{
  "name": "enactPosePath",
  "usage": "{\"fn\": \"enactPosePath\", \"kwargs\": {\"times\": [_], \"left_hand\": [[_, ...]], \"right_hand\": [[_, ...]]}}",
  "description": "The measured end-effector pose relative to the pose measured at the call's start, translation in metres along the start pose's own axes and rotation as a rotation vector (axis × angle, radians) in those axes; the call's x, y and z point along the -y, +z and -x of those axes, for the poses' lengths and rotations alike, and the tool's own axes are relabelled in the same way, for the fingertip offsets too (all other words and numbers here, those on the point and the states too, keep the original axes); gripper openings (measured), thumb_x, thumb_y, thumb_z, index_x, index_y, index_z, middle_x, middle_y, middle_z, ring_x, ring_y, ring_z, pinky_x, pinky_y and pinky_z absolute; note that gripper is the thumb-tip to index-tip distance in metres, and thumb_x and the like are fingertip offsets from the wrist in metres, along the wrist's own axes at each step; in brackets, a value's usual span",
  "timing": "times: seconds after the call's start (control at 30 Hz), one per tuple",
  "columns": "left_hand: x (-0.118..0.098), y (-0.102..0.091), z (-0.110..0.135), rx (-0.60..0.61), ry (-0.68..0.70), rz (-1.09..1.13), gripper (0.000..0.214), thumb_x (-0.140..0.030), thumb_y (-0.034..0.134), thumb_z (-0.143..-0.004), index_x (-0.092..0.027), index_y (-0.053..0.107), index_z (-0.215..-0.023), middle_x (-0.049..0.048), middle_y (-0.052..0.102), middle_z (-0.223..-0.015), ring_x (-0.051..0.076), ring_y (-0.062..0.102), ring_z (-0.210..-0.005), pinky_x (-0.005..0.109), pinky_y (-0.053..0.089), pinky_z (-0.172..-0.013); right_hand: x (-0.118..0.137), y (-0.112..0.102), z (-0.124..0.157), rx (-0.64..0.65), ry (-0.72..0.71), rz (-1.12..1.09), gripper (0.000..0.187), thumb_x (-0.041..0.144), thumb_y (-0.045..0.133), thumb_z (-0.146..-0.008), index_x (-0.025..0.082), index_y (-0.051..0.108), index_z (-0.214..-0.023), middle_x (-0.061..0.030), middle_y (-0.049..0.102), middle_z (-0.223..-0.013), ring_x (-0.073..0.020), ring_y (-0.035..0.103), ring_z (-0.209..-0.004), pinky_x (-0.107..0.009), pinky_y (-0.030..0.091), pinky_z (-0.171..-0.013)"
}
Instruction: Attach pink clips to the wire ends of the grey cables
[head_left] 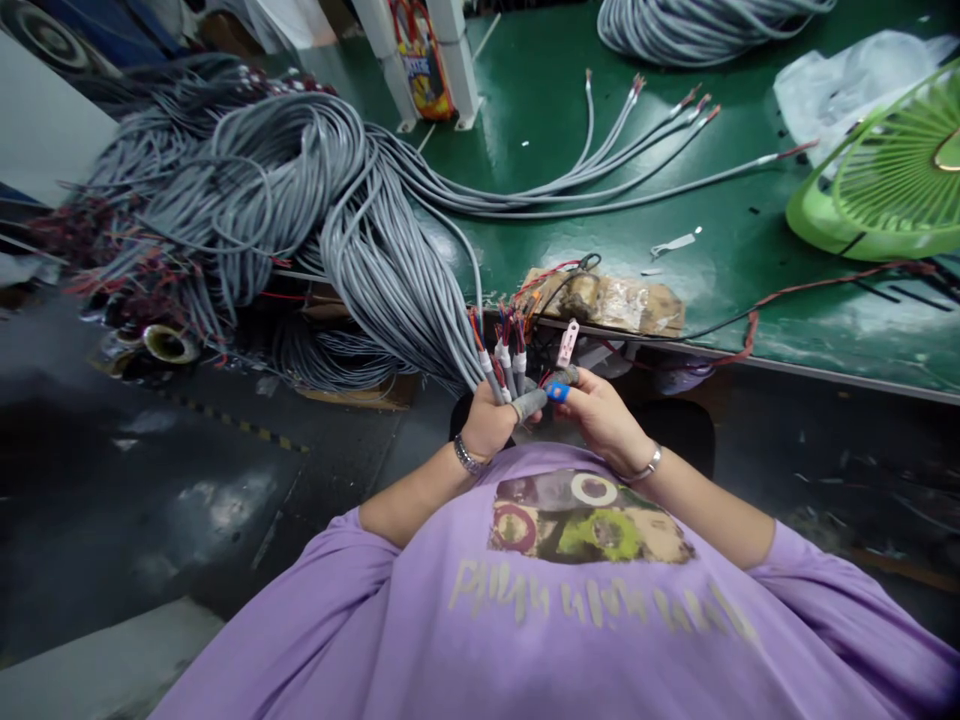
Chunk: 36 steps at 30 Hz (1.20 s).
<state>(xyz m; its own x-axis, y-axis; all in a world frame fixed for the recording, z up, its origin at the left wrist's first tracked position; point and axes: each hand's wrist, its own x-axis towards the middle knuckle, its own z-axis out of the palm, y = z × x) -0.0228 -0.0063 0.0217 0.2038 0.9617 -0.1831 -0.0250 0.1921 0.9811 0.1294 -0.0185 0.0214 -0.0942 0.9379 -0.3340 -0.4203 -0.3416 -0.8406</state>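
My left hand (489,425) is closed round a bunch of grey cable ends (504,362) with white sleeves and red and blue wires sticking up. A grey cot covers one of its fingers. My right hand (600,412) is closed beside it in a pinch, a blue cot on one fingertip, and holds a small pink-and-white tag (568,342) near the wire tips. Both hands are close to my chest, just below the edge of the green bench (540,110). The cables run up and left into a big grey cable bundle (300,210).
Several loose cables with stripped ends (637,130) lie across the bench. A taped brown block (611,300) with red and black wires sits at the bench edge. A green fan (892,175) stands right, a plastic bag (855,80) behind it. Another cable coil (697,25) lies at the back.
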Motion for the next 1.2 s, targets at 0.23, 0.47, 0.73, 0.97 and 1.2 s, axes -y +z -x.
{"fn": "enactPosePath", "kwargs": {"times": [0.23,0.47,0.73,0.97,1.2], "left_hand": [[-0.001,0.002,0.0,-0.052,0.026,0.019,0.028,-0.039,0.078,-0.068,-0.016,0.064,-0.063,-0.0002,0.062,-0.054,0.01,0.054,-0.048,0.023,0.042,-0.048],[0.0,-0.001,0.0,0.021,0.02,0.012,0.027,-0.037,0.081,-0.065,-0.015,0.065,-0.064,-0.0005,0.062,-0.054,0.011,0.055,-0.049,0.024,0.045,-0.051],[0.002,0.0,-0.001,0.014,0.019,0.006,0.027,-0.036,0.082,-0.063,-0.015,0.065,-0.064,-0.0006,0.062,-0.053,0.01,0.054,-0.048,0.023,0.044,-0.049],[-0.003,0.003,0.001,0.002,0.042,-0.02,0.029,-0.04,0.077,-0.07,-0.015,0.065,-0.061,0.0001,0.061,-0.052,0.009,0.052,-0.047,0.023,0.041,-0.048],[-0.005,-0.003,-0.003,0.06,-0.026,0.033,0.025,-0.034,0.077,-0.067,-0.015,0.062,-0.06,-0.0007,0.06,-0.051,0.01,0.053,-0.045,0.023,0.042,-0.047]], "right_hand": [[-0.002,0.002,0.008,-0.029,0.036,-0.123,0.023,0.028,0.078,-0.06,0.02,0.059,-0.069,0.0064,0.051,-0.055,-0.0082,0.045,-0.051,-0.022,0.04,-0.051],[-0.004,0.0,0.0,0.021,-0.019,0.02,0.032,0.038,0.08,-0.064,0.019,0.064,-0.084,0.0034,0.06,-0.066,-0.009,0.05,-0.053,-0.023,0.038,-0.051],[-0.003,0.002,-0.001,-0.032,-0.022,0.015,0.022,0.03,0.078,-0.06,0.019,0.062,-0.07,0.0044,0.058,-0.061,-0.0082,0.046,-0.05,-0.023,0.037,-0.05],[-0.004,0.006,0.004,-0.074,0.054,-0.167,0.016,0.022,0.073,-0.059,0.019,0.058,-0.067,0.0065,0.051,-0.054,-0.0074,0.045,-0.05,-0.02,0.039,-0.049],[-0.002,-0.015,-0.009,-0.166,0.12,-0.403,0.025,0.027,0.076,-0.063,0.02,0.052,-0.067,0.0056,0.054,-0.06,-0.0065,0.047,-0.052,-0.018,0.043,-0.049]]}}
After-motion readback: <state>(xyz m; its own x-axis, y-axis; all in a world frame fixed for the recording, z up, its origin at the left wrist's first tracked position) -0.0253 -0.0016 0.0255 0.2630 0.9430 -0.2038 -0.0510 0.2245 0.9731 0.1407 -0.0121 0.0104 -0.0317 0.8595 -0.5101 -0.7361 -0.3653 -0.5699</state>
